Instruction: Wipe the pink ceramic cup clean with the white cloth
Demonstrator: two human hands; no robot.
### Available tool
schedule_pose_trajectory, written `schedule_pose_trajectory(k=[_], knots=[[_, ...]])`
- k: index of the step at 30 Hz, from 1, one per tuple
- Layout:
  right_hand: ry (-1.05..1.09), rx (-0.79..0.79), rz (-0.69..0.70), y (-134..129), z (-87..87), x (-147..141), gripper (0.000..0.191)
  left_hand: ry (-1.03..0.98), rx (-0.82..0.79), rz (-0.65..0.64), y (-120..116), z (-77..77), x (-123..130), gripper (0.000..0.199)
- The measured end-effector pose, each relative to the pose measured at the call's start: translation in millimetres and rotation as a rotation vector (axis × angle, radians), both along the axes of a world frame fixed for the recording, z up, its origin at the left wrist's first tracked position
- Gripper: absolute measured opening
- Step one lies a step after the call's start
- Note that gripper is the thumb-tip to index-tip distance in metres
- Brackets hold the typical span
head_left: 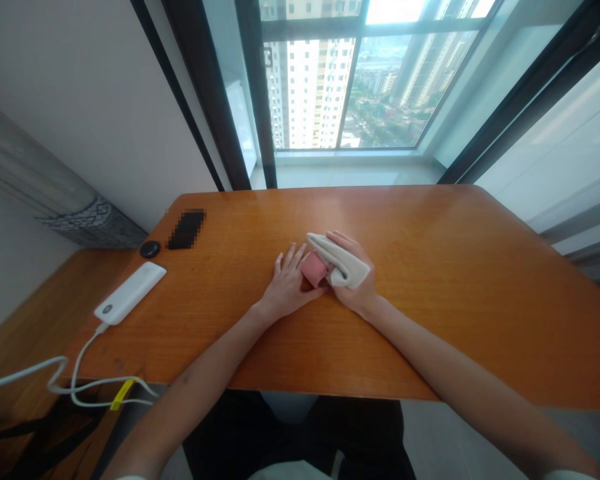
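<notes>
Cloth (351, 268) (in right hand (365, 289)) sits beside pink object (313, 269).

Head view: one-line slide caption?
Left hand at a small pink object, right hand holding a white cloth, over a wooden table by a window.

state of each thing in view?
left hand: fingers spread beside pink item, grip unclear
right hand: closed on white cloth
white cloth: folded
pink item: between the hands
long white device: cable attached
yellow tag: around cable
black disc: lying flat
window: unclear whether shut
</notes>
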State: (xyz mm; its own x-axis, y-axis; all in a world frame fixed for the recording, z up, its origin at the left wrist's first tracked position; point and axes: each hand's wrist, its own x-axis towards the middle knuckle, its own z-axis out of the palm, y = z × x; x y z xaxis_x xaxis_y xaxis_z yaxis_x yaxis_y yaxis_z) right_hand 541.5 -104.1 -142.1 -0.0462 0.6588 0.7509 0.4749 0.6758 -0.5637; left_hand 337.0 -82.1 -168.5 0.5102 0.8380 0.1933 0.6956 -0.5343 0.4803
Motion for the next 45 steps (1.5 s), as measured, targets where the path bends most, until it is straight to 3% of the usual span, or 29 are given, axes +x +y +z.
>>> schedule_pose_trajectory(k=[2,5,8,12,19,24,27,31,39,45], knots=[[-0.193,0.144,0.001,-2.2,4.0,-0.2,0.063,0.039,-0.001,-0.001,-0.3,-0.1,1.0,0.102],[-0.339,0.215,-0.041,-2.1,6.4,-0.8,0.066,-0.022,-0.004,0.02,1.7,-1.7,-0.2,0.099],[-0.35,0.17,-0.048,0.0,6.0,-0.6,0.069,-0.23,0.018,0.051,4.9,-2.9,-3.6,0.091],[-0.38,0.109,0.007,-0.5,4.7,-1.4,0.069,-0.477,0.038,-0.008,4.4,-1.7,-7.2,0.071],[-0.444,0.056,0.04,-6.0,4.1,-3.0,0.07,-0.518,-0.13,0.034,-1.7,0.7,-9.3,0.03],[-0.432,0.076,0.021,-6.0,4.4,-4.4,0.065,-0.521,-0.152,0.056,-1.0,1.8,-9.2,0.031],[-0.36,0.104,0.005,-5.3,4.5,-6.7,0.063,-0.506,-0.156,0.064,-1.4,5.2,-7.0,0.04],[-0.19,0.0,-0.007,-3.4,4.7,-8.5,0.063,-0.475,-0.136,0.071,-3.1,14.0,-2.6,0.059],[0.152,-0.231,0.025,1.5,1.4,-10.3,0.045,-0.435,-0.082,0.07,-5.1,20.6,-0.3,0.054],[0.373,-0.465,-0.049,2.6,9.3,-12.1,0.047,-0.433,-0.085,0.071,-4.6,16.0,-1.0,0.061]])
